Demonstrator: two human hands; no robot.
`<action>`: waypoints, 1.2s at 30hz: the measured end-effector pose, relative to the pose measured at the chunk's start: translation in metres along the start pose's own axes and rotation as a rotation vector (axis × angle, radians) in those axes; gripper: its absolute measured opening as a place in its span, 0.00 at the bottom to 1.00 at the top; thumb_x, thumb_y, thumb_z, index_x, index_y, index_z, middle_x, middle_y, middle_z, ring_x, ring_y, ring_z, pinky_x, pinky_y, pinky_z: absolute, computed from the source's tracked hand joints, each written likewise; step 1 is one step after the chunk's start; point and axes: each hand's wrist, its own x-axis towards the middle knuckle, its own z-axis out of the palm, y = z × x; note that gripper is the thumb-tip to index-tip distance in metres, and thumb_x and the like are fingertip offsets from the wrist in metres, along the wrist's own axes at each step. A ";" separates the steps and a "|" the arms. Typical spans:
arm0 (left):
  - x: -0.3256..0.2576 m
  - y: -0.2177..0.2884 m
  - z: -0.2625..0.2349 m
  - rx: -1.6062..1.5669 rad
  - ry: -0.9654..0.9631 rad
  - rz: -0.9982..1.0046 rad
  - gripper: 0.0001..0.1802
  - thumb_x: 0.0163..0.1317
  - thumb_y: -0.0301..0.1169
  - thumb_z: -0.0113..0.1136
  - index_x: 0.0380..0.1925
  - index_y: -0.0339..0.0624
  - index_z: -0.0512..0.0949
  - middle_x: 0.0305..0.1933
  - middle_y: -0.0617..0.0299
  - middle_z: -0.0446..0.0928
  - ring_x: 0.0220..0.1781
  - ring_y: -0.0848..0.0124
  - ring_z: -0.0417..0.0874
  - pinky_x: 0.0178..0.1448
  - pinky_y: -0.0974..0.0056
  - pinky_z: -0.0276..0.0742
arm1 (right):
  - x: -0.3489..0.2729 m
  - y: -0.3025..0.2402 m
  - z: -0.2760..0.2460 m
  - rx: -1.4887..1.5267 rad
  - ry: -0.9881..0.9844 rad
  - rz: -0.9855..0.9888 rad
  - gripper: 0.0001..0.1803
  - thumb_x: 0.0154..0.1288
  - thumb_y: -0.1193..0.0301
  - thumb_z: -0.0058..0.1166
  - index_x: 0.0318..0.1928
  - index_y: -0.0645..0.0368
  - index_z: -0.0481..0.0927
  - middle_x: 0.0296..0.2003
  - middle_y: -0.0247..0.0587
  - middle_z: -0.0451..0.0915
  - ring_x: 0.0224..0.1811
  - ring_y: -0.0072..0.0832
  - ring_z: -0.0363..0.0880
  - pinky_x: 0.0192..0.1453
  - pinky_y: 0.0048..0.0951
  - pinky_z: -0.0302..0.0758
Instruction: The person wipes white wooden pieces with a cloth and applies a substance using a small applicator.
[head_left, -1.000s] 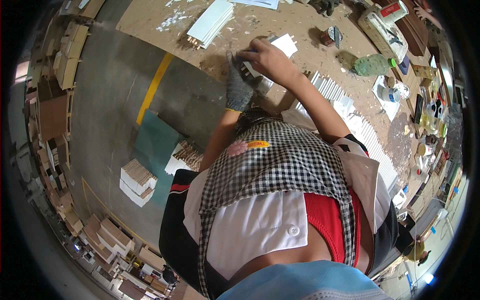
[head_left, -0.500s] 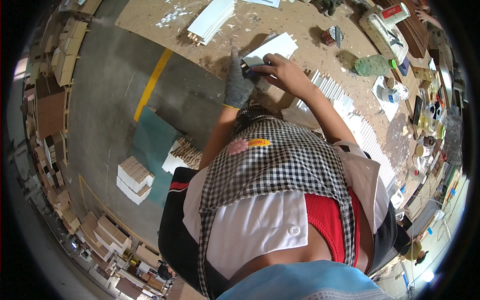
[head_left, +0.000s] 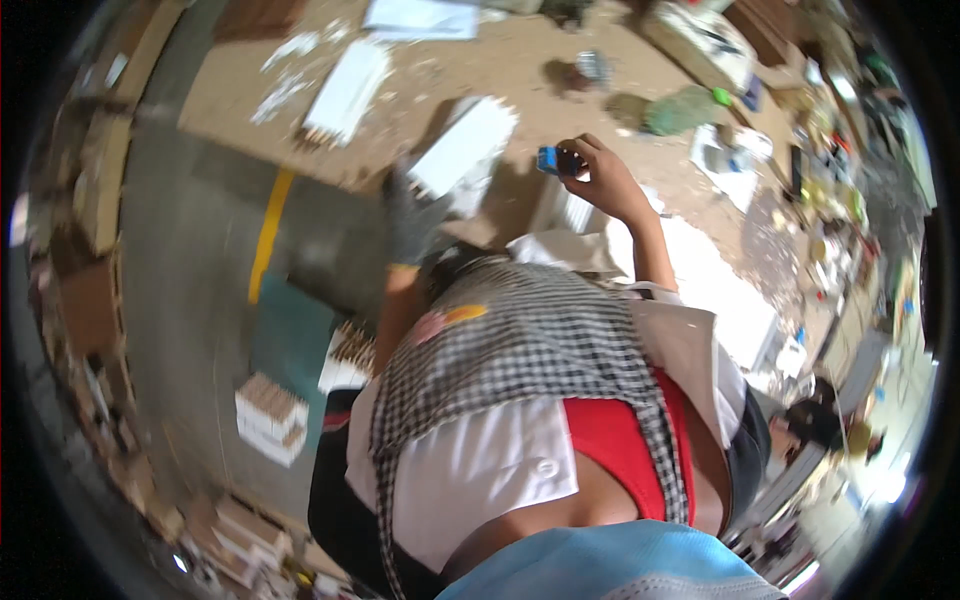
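My left hand (head_left: pixel 412 222), in a grey glove, is closed around the near end of a stack of white slats (head_left: pixel 465 148). The stack lies slanted at the near edge of the brown worktable, and motion smears the gloved fingers. To its right, my bare right hand (head_left: pixel 607 180) is raised over the table, apart from the slats. Its thumb and fingers pinch a small blue-and-black object (head_left: pixel 556 161), too blurred to name its kind. Another stack of white slats (head_left: pixel 347 92) lies farther left on the table.
Rows of white slats (head_left: pixel 690 275) lie right of my body. A green bottle (head_left: pixel 680 112), a small jar (head_left: pixel 588 70) and a pale stained container (head_left: pixel 700 45) stand farther off. White sheets (head_left: pixel 420 18) lie at the far edge. White stacks (head_left: pixel 272 415) are on the floor at left.
My right hand has moved away from the white slats to the right, carrying the blue-and-black object. My left hand stays at the stack's near end. The whole view has shifted.
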 end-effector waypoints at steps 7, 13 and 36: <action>-0.007 0.002 -0.005 0.226 0.026 0.006 0.47 0.56 0.22 0.71 0.73 0.36 0.55 0.68 0.48 0.66 0.67 0.59 0.71 0.67 0.57 0.72 | -0.090 0.207 -0.121 -0.101 0.090 0.991 0.22 0.49 0.63 0.67 0.42 0.68 0.84 0.28 0.49 0.85 0.27 0.36 0.84 0.34 0.36 0.81; 0.001 0.013 0.013 0.233 -0.016 -0.063 0.46 0.60 0.21 0.68 0.74 0.36 0.53 0.65 0.49 0.69 0.65 0.61 0.72 0.66 0.59 0.72 | -0.139 0.310 -0.147 -0.475 0.351 1.128 0.27 0.53 0.54 0.68 0.39 0.69 0.85 0.34 0.60 0.86 0.37 0.44 0.88 0.42 0.39 0.81; -0.006 -0.004 0.019 0.290 0.058 0.038 0.54 0.56 0.32 0.75 0.75 0.31 0.50 0.74 0.39 0.60 0.72 0.53 0.68 0.70 0.54 0.71 | -0.150 0.040 0.014 -0.381 0.081 0.291 0.29 0.58 0.81 0.61 0.61 0.52 0.73 0.53 0.50 0.76 0.52 0.50 0.79 0.54 0.43 0.78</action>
